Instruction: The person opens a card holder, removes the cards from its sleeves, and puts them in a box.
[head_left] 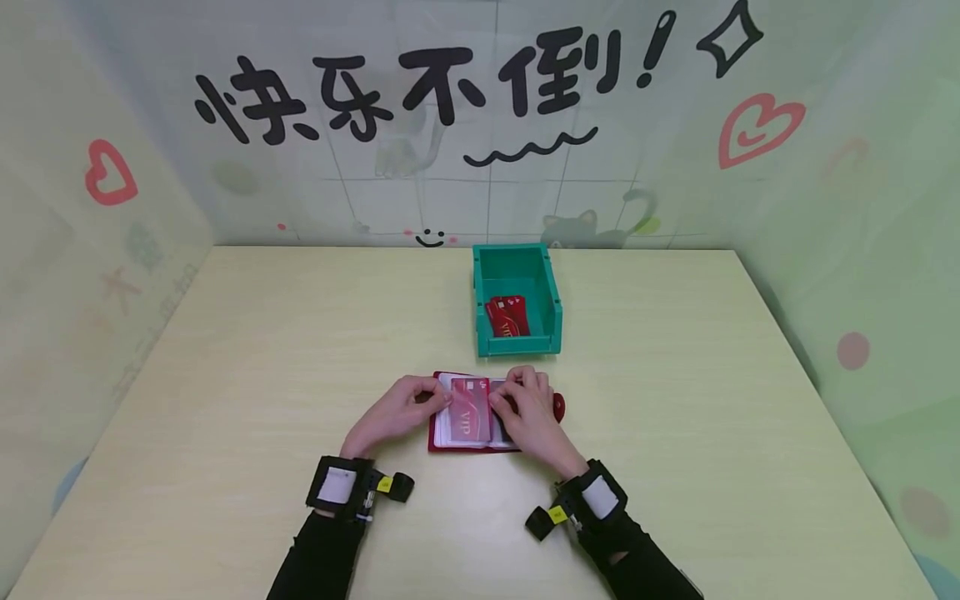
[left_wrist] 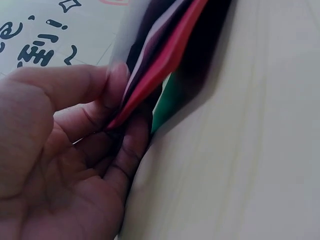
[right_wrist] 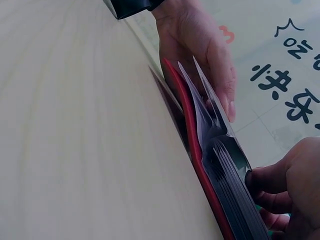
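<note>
A red card holder lies open on the table, its clear sleeves spread. Through the sleeve of the left page shows a pinkish-red VIP card. My left hand pinches the holder's left edge; in the left wrist view its thumb is above the pages and the other fingers are under the red cover. The right hand bends over the right page, thumb and fingertips at the card's right edge. In the right wrist view, its thumb and fingers pinch the edge of the stacked sleeves. A rounded red tab sticks out at the right.
Just behind the holder stands a teal bin with a few red VIP cards inside. The pale wooden table is bounded by printed panels at the back and both sides. Each wrist wears a strapped camera.
</note>
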